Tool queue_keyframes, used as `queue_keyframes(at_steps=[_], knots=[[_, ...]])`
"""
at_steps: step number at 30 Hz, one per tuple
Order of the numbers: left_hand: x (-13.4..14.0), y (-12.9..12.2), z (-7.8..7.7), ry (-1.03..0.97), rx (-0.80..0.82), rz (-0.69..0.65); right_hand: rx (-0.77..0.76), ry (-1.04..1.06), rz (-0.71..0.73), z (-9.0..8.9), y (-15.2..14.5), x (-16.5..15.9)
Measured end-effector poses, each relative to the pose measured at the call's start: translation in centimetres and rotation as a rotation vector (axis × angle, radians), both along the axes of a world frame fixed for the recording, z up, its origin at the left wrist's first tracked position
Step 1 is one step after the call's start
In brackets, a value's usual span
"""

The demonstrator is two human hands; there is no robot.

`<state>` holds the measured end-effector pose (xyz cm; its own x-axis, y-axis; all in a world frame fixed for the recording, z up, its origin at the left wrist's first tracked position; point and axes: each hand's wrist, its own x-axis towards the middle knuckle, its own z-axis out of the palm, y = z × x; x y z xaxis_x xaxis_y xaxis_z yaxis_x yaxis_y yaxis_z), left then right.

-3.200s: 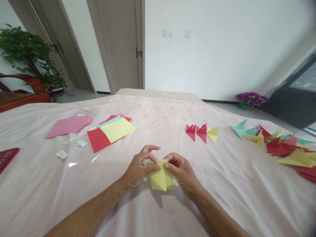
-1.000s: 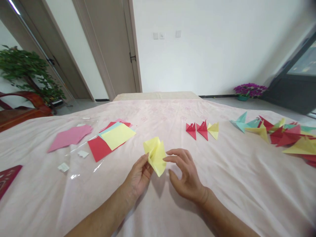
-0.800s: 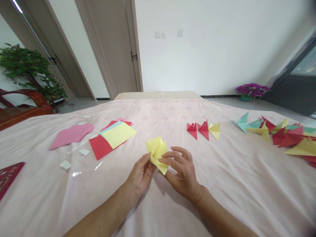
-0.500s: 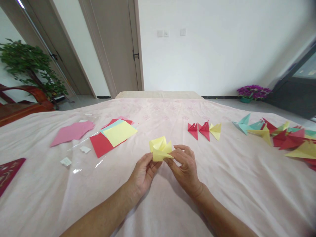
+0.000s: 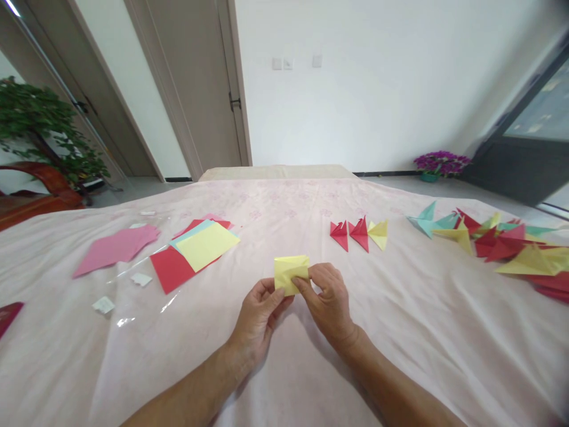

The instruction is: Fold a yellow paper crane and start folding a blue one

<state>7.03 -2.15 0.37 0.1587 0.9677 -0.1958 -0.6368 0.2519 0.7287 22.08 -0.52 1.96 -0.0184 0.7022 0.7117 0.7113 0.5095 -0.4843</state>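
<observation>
Either side of the folded yellow origami paper (image 5: 287, 270), both hands are pinching. L hand (image 5: 260, 311) is gripping its lower L corner, thumb pressing on the face, fingers curling behind; R hand (image 5: 331, 299) is pinching its R edge, thumb tip pressing on the face, index bending round the back, other fingertips hidden. Paper is being held over the pink floral tablecloth (image 5: 284, 367), btwn the hands, showing a flat, roughly square face.

Beyond & R of the paper, two red paper cranes (image 5: 359, 234) are sitting side by side, w/ a yellow folded piece (image 5: 379, 235) lying just beside them. Further R of it, a heap of mixed paper cranes (image 5: 507, 240) is spreading, red, yellow & teal pcs overlapping.

Beyond & L of the paper, loose sheets are overlapping: yellow sheet (image 5: 208, 246) on top, light-blue sheet (image 5: 176, 240) peeking out, red sheet (image 5: 171, 273) underneath. Further L of it, fanned pink sheets (image 5: 113, 249) are lying near white scraps (image 5: 104, 305). Well beyond it, potted purple flowers (image 5: 440, 161) are standing to R, brown door (image 5: 191, 71) to L.
</observation>
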Motion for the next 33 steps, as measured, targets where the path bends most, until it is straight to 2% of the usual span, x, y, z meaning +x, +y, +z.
queue_keyframes(at_steps=[7, 11, 15, 22, 29, 33], knots=[[-0.1, 0.6, -0.4, -0.036, -0.049, 0.084, -0.018, 0.303, 0.132, 0.1, -0.4, -0.3], [-0.2, 0.7, -0.1, -0.085, -0.077, 0.129, -0.218, 0.444, 0.069, -0.2, -1.1, -0.8], [-0.2, 0.6, -0.1, -0.110, -0.069, 0.113, -0.430, 0.490, 0.090, -0.4, -1.4, -1.3], [0.2, 0.4, -0.2, -0.008, 0.026, -0.015, -0.452, 0.517, 0.158, -0.2, -1.0, -1.2], [0.4, 0.2, 0.3, 0.060, -0.031, 0.006, -0.454, 0.698, 0.170, -0.7, -0.3, -1.1], [0.2, 0.4, 0.2, -0.009, -0.047, 0.053, -0.580, 0.805, 0.199, -1.0, -0.3, -1.4]])
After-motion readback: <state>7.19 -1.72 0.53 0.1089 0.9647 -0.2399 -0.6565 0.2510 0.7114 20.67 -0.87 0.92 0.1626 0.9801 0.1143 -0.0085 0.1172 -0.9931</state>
